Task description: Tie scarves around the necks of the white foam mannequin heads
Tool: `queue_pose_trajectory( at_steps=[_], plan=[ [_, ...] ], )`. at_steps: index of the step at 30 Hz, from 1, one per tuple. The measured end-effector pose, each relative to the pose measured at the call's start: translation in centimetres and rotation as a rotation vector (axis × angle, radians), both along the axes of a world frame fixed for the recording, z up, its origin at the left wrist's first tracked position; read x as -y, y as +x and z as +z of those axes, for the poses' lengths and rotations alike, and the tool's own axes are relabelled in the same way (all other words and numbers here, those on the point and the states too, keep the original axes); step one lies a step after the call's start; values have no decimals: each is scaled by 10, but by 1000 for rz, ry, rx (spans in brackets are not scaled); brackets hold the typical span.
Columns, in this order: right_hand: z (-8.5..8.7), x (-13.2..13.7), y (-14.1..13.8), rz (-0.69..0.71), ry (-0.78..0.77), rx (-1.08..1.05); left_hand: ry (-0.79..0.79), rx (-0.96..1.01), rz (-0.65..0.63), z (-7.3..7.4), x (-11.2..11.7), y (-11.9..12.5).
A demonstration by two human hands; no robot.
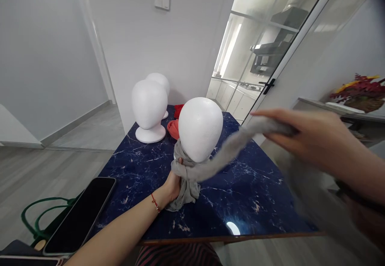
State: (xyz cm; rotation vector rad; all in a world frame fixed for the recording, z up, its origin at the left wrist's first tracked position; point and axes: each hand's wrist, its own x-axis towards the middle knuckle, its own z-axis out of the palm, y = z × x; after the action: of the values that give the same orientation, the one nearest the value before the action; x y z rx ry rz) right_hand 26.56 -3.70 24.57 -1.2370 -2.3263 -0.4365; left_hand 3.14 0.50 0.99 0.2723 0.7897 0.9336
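Observation:
A white foam mannequin head (201,127) stands upright on the dark blue marbled table, with a grey scarf (204,171) wound around its neck. My left hand (173,183) grips the scarf low at the neck, its fingers partly hidden by the cloth. Off to the right, my right hand (303,133), blurred by motion, is closed around the scarf's other length. That length runs between my hands like a twisted rope, and loose blurred cloth hangs below my right hand. One gathered end of the scarf rests on the table below the neck.
Two more white foam heads (149,109) stand at the back left of the table (234,193). Folded coral cloth (173,128) and red cloth (178,110) lie behind the wrapped head. A phone (81,214) and a green-handled bag (39,232) are at the left edge.

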Motion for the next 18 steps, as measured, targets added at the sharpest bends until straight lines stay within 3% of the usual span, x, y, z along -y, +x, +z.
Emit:
queue_pose_trajectory(
  at_steps=[1, 5, 7, 8, 10, 13, 16, 18],
  plan=[
    [14, -15, -16, 39, 100, 27, 8, -21, 13, -1, -1, 1],
    [67, -89, -79, 143, 204, -8, -56, -90, 10, -4, -4, 4],
    [78, -135, -103, 137, 196, 34, -51, -88, 6, -5, -3, 3],
    [78, -158, -112, 136, 92, 63, -30, -82, 3, -6, -3, 3],
    [67, -201, -121, 57, -187, 81, 23, -82, -7, -10, -2, 3],
    [30, -250, -114, -112, -573, 28, 53, -111, -23, -15, -1, 3],
    [-15, -275, -87, -237, -657, -113, 75, -102, -33, -16, -1, 3],
    [-41, -282, -64, -286, -598, -181, 105, -94, -7, -13, 1, 3]
  ],
)
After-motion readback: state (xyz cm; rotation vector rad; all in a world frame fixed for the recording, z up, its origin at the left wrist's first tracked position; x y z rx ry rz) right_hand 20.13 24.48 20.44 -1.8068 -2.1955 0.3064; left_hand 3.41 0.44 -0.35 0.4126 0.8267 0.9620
